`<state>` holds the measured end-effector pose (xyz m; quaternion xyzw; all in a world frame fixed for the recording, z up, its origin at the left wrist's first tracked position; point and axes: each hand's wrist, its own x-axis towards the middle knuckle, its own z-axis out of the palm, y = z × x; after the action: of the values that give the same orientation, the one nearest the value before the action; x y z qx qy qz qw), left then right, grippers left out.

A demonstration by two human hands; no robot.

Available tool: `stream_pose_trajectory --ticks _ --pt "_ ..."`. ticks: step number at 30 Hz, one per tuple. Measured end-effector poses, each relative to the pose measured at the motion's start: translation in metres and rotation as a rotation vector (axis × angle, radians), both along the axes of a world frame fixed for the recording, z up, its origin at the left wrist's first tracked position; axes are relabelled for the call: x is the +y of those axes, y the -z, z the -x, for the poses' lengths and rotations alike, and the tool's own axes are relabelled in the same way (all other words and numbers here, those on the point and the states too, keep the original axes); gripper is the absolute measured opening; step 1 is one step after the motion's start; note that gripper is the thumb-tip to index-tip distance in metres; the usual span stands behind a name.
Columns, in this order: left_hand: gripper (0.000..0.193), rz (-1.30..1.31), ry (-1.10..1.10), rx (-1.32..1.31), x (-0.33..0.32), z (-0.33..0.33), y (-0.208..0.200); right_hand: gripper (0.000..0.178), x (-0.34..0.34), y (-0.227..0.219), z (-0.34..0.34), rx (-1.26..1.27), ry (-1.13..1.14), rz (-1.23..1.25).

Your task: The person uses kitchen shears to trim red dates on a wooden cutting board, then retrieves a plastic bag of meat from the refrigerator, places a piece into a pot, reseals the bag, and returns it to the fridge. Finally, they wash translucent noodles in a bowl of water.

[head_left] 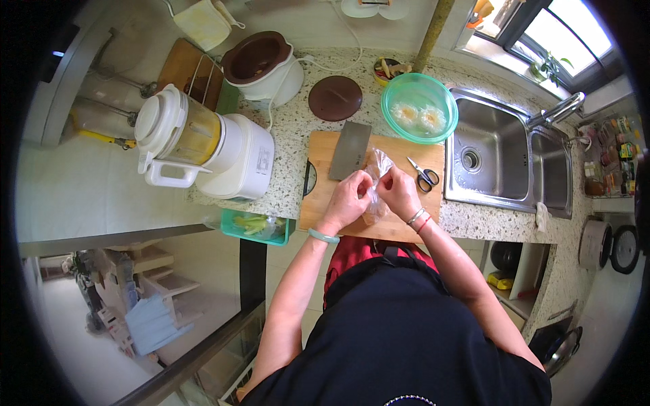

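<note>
Over the wooden cutting board (325, 220), my two hands pinch a clear plastic bag (381, 162) from either side. My left hand (350, 198) has thumb and fingers together at the bag's left edge. The fingers of my right hand (401, 192) close on its right edge. Something pinkish shows in the lower part of the bag, too unclear to name. A cleaver (351, 150) lies flat on the board just beyond my left hand. Scissors with black handles (425, 177) rest to the right of my right hand.
Beyond the board stands a green bowl (386, 111) holding two whitish noodle-like bundles. At right is a double steel sink (484, 193). A blender (233, 159), a brown lid (336, 98) and a slow cooker (281, 81) stand at left. A teal bin (256, 238) hangs below the counter edge.
</note>
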<state>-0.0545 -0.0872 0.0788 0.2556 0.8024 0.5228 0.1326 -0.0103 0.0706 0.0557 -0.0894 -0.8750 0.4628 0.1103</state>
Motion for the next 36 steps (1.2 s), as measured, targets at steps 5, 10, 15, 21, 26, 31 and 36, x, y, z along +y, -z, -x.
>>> stream_pose_trajectory --ticks 5,10,15,21,26,31,36 --pt "0.011 -0.076 -0.067 -0.181 0.003 -0.008 0.011 0.013 0.002 0.0 -0.003 -0.265 0.121 0.367" --pt "0.017 -0.363 -0.055 -0.604 -0.003 -0.003 0.014 0.011 0.02 -0.026 0.002 -0.038 -0.231 0.137" --pt "0.027 -0.337 -0.042 -0.603 -0.007 -0.012 0.019 0.012 0.026 -0.028 0.001 -0.01 -0.387 -0.056" --pt "0.016 -0.048 -0.151 -0.261 0.004 -0.014 0.011 0.01 0.012 -0.008 -0.005 -0.002 -0.277 -0.083" --pt "0.014 0.043 -0.15 -0.04 0.007 -0.016 0.012 0.01 -0.005 0.009 -0.009 0.087 -0.042 0.009" --pt "0.017 -0.057 -0.058 -0.097 0.001 -0.016 0.022 0.016 -0.011 0.02 -0.004 -0.068 0.13 0.102" --pt "0.019 -0.072 -0.127 -0.102 -0.002 -0.021 0.024 0.016 0.001 0.014 -0.006 -0.175 -0.011 0.168"
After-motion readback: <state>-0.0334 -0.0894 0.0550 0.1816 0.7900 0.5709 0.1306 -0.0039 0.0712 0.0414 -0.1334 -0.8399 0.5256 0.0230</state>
